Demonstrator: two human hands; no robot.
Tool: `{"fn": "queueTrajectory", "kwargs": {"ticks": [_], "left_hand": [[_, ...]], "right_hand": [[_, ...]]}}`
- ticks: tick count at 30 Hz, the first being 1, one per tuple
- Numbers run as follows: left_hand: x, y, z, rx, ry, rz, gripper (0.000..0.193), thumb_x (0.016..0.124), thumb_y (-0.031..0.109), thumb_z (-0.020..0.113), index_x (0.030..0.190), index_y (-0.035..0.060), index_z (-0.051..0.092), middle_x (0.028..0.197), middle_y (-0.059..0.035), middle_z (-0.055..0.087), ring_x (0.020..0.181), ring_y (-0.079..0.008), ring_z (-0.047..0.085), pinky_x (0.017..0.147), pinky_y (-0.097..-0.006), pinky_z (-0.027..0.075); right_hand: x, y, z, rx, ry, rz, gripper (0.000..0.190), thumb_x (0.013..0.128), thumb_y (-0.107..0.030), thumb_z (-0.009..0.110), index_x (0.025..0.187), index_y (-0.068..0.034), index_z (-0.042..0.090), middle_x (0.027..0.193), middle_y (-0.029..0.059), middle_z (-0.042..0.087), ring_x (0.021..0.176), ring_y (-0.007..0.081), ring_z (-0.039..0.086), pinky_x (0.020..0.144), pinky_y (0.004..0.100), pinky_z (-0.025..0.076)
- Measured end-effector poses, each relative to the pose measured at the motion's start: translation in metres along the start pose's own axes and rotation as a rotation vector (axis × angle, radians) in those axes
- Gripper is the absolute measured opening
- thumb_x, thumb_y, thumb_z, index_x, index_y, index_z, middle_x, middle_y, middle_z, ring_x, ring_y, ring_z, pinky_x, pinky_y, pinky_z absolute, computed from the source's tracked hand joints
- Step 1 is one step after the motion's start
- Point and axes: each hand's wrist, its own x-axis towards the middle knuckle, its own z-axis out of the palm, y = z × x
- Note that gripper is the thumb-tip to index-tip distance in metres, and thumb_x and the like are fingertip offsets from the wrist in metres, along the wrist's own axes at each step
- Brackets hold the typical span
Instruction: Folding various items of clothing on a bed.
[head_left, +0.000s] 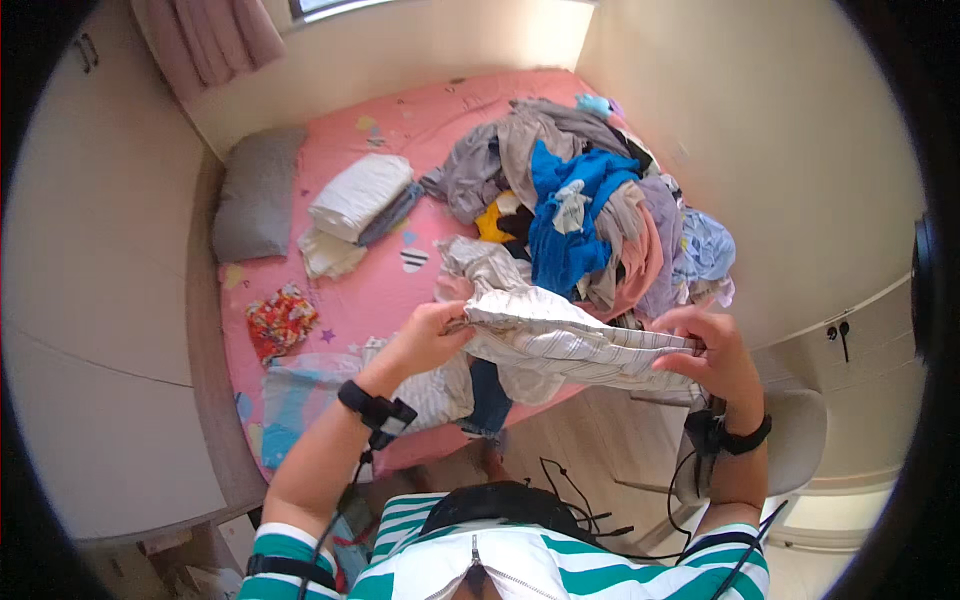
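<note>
A white striped garment is stretched between my two hands above the front edge of the bed. My left hand pinches its left end, and my right hand grips the right end. Beyond it lies a large heap of clothes, with a bright blue garment on top. Below my left hand, a light striped cloth and dark blue denim lie at the bed's edge. Part of the light cloth is hidden by my left forearm.
On the pink bedsheet are a folded white stack, a red floral cloth and a grey pillow. A chair stands at the right, near loose black cables. White cabinet doors are at the left.
</note>
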Motion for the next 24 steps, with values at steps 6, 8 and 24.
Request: {"fn": "queueTrajectory", "kwargs": {"ticks": [6, 8, 24], "left_hand": [[-0.013, 0.128, -0.056, 0.075, -0.090, 0.020, 0.019, 0.077, 0.008, 0.071, 0.087, 0.0029, 0.056, 0.077, 0.0048, 0.049, 0.071, -0.0040, 0.043, 0.061, -0.0193, 0.038], [-0.019, 0.171, -0.063, 0.225, -0.084, 0.248, 0.019, 0.078, 0.010, 0.072, 0.089, 0.0050, 0.057, 0.081, 0.0068, 0.048, 0.074, -0.0022, 0.042, 0.063, -0.0177, 0.037], [-0.040, 0.266, -0.018, 0.556, 0.490, 0.575, 0.022, 0.077, 0.007, 0.059, 0.098, 0.0017, 0.058, 0.085, -0.0094, 0.060, 0.074, -0.0160, 0.056, 0.064, -0.0268, 0.045]], "right_hand": [[0.003, -0.053, -0.054, -0.245, 0.157, -0.237, 0.027, 0.065, -0.015, 0.077, 0.085, -0.005, 0.061, 0.073, 0.0086, 0.060, 0.061, 0.0238, 0.058, 0.056, 0.0324, 0.046], [0.002, -0.065, -0.072, -0.390, 0.271, -0.280, 0.024, 0.067, -0.015, 0.076, 0.084, -0.005, 0.061, 0.072, 0.0095, 0.059, 0.059, 0.0256, 0.057, 0.056, 0.0334, 0.046], [0.056, -0.137, 0.039, 0.717, 0.103, -0.257, 0.036, 0.089, -0.042, 0.054, 0.091, -0.007, 0.063, 0.079, 0.0043, 0.065, 0.074, 0.0146, 0.062, 0.068, 0.0309, 0.048]]}}
